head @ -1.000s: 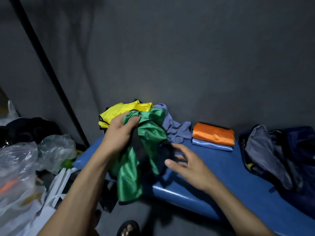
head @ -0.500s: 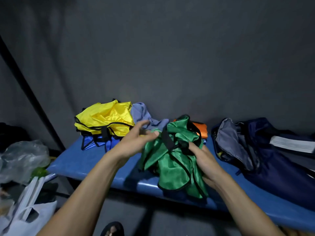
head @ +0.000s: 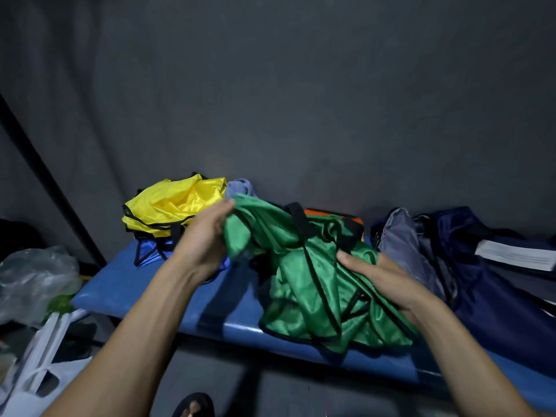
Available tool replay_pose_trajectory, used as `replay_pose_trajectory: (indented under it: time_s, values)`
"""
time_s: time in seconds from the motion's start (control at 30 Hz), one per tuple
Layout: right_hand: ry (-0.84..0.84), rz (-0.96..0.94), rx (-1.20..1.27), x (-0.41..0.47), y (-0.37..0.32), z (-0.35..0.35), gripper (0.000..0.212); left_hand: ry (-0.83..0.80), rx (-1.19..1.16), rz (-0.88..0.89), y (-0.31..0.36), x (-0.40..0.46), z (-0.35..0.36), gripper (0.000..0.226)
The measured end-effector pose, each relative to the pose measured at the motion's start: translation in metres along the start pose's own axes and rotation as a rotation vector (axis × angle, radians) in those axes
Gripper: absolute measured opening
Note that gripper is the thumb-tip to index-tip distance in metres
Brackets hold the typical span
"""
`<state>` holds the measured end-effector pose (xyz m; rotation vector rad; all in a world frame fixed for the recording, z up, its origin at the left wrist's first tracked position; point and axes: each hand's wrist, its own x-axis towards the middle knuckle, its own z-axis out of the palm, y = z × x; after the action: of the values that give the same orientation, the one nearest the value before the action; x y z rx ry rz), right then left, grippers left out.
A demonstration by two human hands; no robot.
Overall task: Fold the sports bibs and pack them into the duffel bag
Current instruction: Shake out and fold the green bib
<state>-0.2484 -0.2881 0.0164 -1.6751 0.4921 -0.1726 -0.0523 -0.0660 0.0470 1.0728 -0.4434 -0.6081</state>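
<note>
Crumpled green bib point(head: 304, 284) with black trim draped over bench edge, yellow bib point(head: 171, 206) bunched at back left, navy duffel bag point(head: 493, 284) open at right

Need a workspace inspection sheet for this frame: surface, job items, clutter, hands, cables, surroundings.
Surface: blue padded bench, against a grey wall.
Job's things: green bib unfolded, held over the bench; yellow bib crumpled at the back left; orange bib mostly hidden behind the green one; duffel bag open at the right end.
Clutter: pale blue cloth behind the green bib; plastic bags left of the bench.
Hands: left hand grips the green bib's upper edge; right hand holds its right side.
Cables: nothing seen.
Surroundings: dark pole leaning at left; sandalled foot below.
</note>
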Motion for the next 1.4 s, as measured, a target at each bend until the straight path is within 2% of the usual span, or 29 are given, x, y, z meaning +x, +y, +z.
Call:
replay_pose_trajectory:
  time_s: [0.07,0.17,0.23,0.3,0.33,0.37,0.4,0.47,0.5,0.53,0.6,0.67,0.7,0.73,0.77,0.8,0.87,0.93,1.03,1.1,1.13,1.2,1.27,1.3,1.33,1.37,1.4]
  values:
    - [0.062,0.072,-0.232,0.008,0.013,-0.011,0.053,0.047,-0.235,0.069,0.016,-0.002,-0.001,0.026]
    - [0.209,0.103,-0.456,0.017,0.027,-0.011,0.068,0.042,-0.264,0.151,0.025,-0.003,0.002,0.017]
    - [0.373,-0.057,-0.771,0.015,0.028,-0.002,0.065,0.061,-0.093,0.18,0.019,0.0,0.006,0.018]
    - [0.528,-0.319,-0.947,0.007,0.021,0.012,0.046,0.117,0.113,0.193,0.011,0.005,0.011,0.026]
    - [0.485,-0.361,-0.934,0.001,0.015,0.021,0.04,0.156,0.184,0.19,0.007,0.007,0.011,0.026]
    - [0.371,-0.31,-0.882,-0.002,0.013,0.027,0.042,0.181,0.228,0.176,0.004,0.009,0.013,0.023]
    - [0.234,-0.213,-0.861,-0.004,0.012,0.035,0.05,0.194,0.256,0.156,0.003,0.01,0.013,0.018]
    - [0.02,-0.016,-1.047,-0.002,0.022,0.046,0.062,0.189,0.284,0.115,0.001,0.009,0.013,0.017]
    - [-0.008,0.018,-1.154,0.0,0.029,0.047,0.06,0.184,0.289,0.111,0.0,0.008,0.012,0.025]
    - [0.008,0.012,-1.148,0.001,0.032,0.046,0.052,0.191,0.298,0.126,0.0,0.007,0.011,0.032]
    - [0.087,-0.033,-0.822,0.002,0.027,0.039,0.028,0.262,0.305,0.202,0.003,0.005,0.007,0.037]
    - [0.132,-0.078,-0.242,-0.001,0.009,0.028,0.011,0.359,0.321,0.287,0.011,0.004,0.0,0.033]
    - [0.1,-0.099,0.111,-0.004,-0.002,0.022,0.008,0.387,0.338,0.313,0.013,0.005,-0.006,0.031]
    - [0.032,-0.112,0.447,-0.007,-0.011,0.017,0.012,0.4,0.373,0.329,0.015,0.006,-0.012,0.031]
    - [-0.016,-0.094,0.683,-0.009,-0.015,0.011,0.019,0.409,0.423,0.343,0.014,0.007,-0.018,0.033]
    - [-0.021,-0.058,0.786,-0.008,-0.016,0.007,0.029,0.42,0.492,0.357,0.012,0.008,-0.022,0.037]
    - [0.097,-0.003,0.764,-0.001,-0.01,0.003,0.039,0.482,0.616,0.393,0.009,0.008,-0.026,0.036]
    - [0.25,-0.042,0.766,0.002,-0.01,0.002,0.035,0.564,0.624,0.435,0.01,0.01,-0.03,0.031]
    - [0.318,-0.162,0.907,0.001,-0.018,-0.005,0.033,0.675,0.552,0.509,0.017,0.011,-0.036,0.028]
    - [0.336,-0.213,0.927,0.0,-0.022,-0.01,0.031,0.666,0.487,0.501,0.02,0.01,-0.033,0.026]
    - [0.296,-0.227,0.917,-0.002,-0.023,-0.008,0.038,0.595,0.475,0.479,0.02,0.008,-0.027,0.024]
    - [0.186,-0.225,0.871,-0.003,-0.023,0.0,0.046,0.31,0.547,0.397,0.016,0.006,-0.02,0.023]
    - [0.163,-0.208,0.838,-0.003,-0.023,0.006,0.04,-0.011,0.813,0.324,0.009,0.002,-0.014,0.033]
    - [0.182,-0.205,0.823,-0.001,-0.022,0.007,0.037,-0.077,0.969,0.325,0.006,0.001,-0.012,0.034]
    - [0.197,-0.213,0.803,-0.002,-0.023,0.008,0.037,-0.063,1.052,0.345,0.003,0.002,-0.012,0.032]
    - [0.202,-0.233,0.775,-0.001,-0.023,0.008,0.041,-0.01,1.025,0.349,0.005,0.0,-0.009,0.028]
    - [0.19,-0.258,0.743,0.0,-0.022,0.008,0.048,0.02,0.889,0.325,0.008,-0.003,-0.005,0.025]
